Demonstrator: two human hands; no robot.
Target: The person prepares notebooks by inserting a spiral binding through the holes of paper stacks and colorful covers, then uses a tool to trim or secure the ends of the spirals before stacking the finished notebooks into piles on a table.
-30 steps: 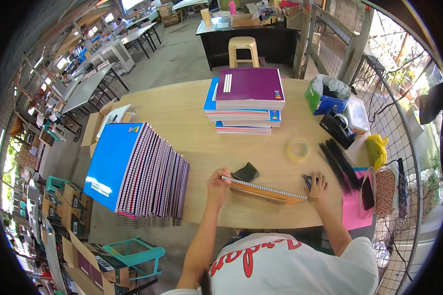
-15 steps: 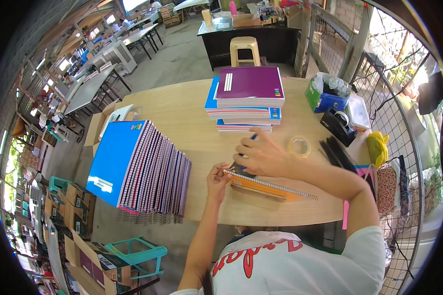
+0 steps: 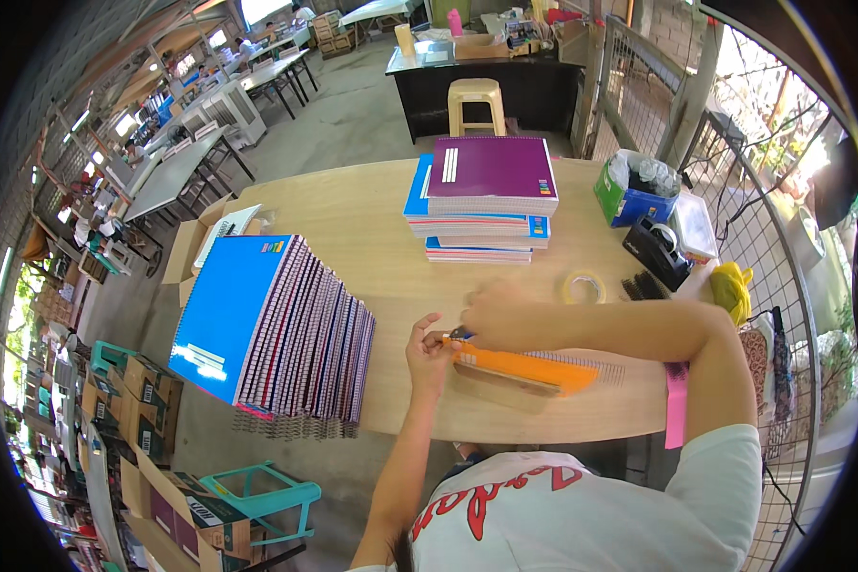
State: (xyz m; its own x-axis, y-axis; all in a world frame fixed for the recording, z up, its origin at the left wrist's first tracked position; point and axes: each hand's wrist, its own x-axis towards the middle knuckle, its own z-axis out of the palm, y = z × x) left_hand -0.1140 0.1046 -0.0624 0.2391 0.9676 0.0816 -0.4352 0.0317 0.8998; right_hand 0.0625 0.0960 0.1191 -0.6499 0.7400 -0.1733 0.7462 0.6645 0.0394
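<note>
Concrete-floored workshop, lined with tables and furnished in front with a wide, wood-topped table [image 3: 353, 234]. Beyond its far edge, a beige stool [image 3: 477, 93] is set before a dark desk [image 3: 534, 100].

Left side of table: tall stack of spiral notebooks [image 3: 305, 348], topped by a glossy blue cover. Far middle: shorter stack of notebooks [image 3: 493, 170], with purple uppermost and blue covers seen below.

Near middle: one orange notebook [image 3: 529, 370], tilted, its coil [image 3: 608, 371] extended past the cover at the right end. Its left end is pinched between thumb and fingers of the left hand [image 3: 431, 349], the index finger being raised. Just above that same end, the right hand [image 3: 492, 310] is placed, blurred and closed round a dark-blue tool [image 3: 460, 334], which is mostly hidden.

Right side: roll of clear tape [image 3: 568, 287]; black tape dispenser [image 3: 650, 251]; clear plastic box [image 3: 697, 225]; green-and-blue carton [image 3: 643, 205] filled with plastic; yellow bundle [image 3: 731, 291]; black coils [image 3: 644, 286], partly covered by the right forearm; pink sheet [image 3: 676, 412], overhung at the edge.

Floor, lower left: turquoise stool [image 3: 272, 500] and opened cardboard box [image 3: 153, 496].
</note>
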